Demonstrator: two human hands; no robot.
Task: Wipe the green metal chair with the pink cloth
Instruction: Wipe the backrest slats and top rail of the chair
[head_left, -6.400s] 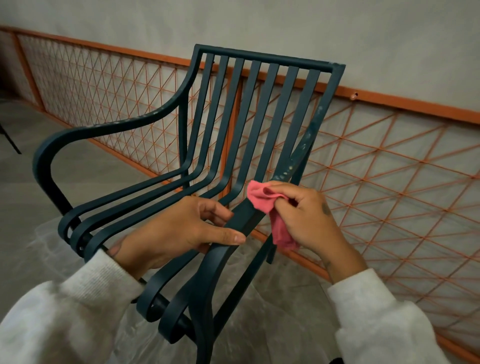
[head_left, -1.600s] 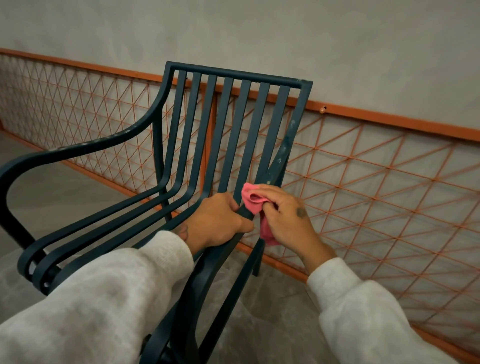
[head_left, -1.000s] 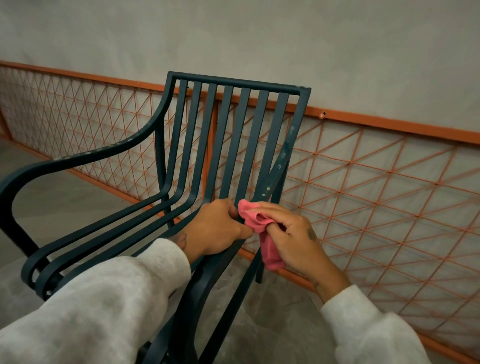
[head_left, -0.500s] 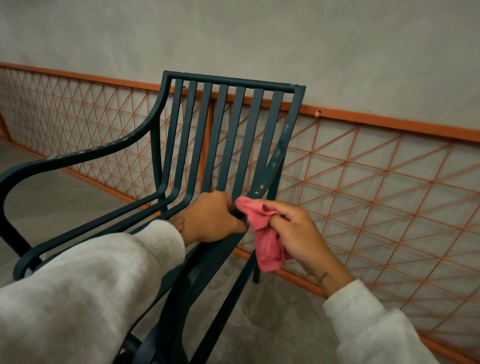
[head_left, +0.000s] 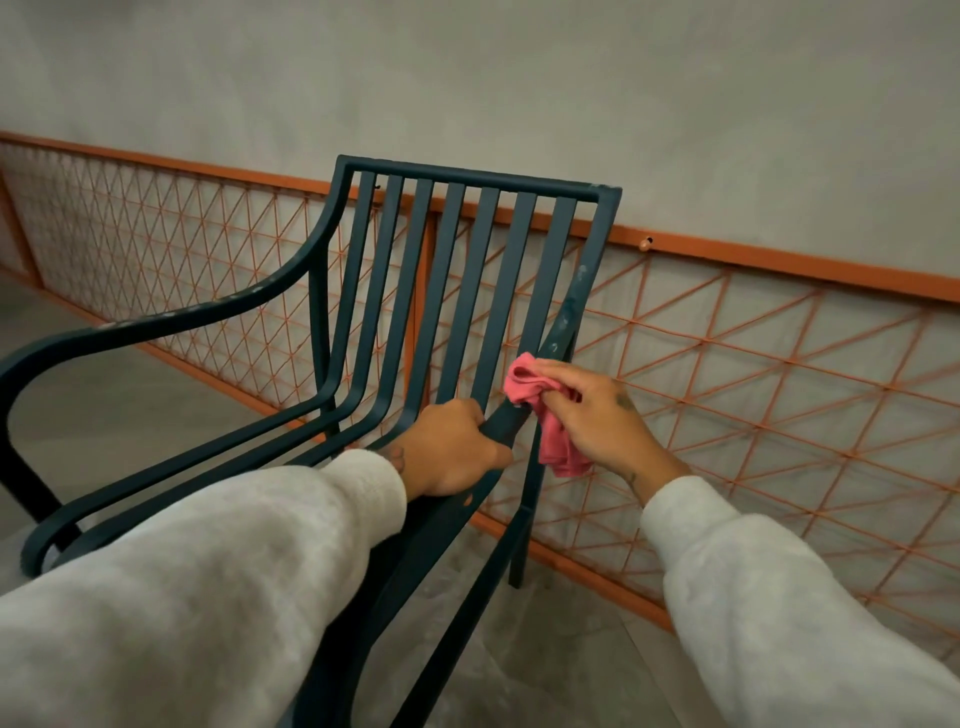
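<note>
The dark green metal chair (head_left: 452, 270) with a slatted back stands in front of me, its near armrest running up to the right back post. My left hand (head_left: 452, 452) is closed around that armrest. Just beyond it, my right hand (head_left: 597, 415) holds the bunched pink cloth (head_left: 524, 387) against the armrest where it meets the post; a tail of the cloth hangs below my palm. Pale dusty marks show higher on the post (head_left: 571, 306).
An orange lattice fence (head_left: 753, 374) with an orange top rail runs behind the chair along a grey wall. The floor (head_left: 561, 670) under the chair is grey, with a thin plastic sheet over it.
Over the last second my right hand has slid the cloth a little up the armrest toward the back post. My left hand keeps its grip. The view has shifted slightly.
</note>
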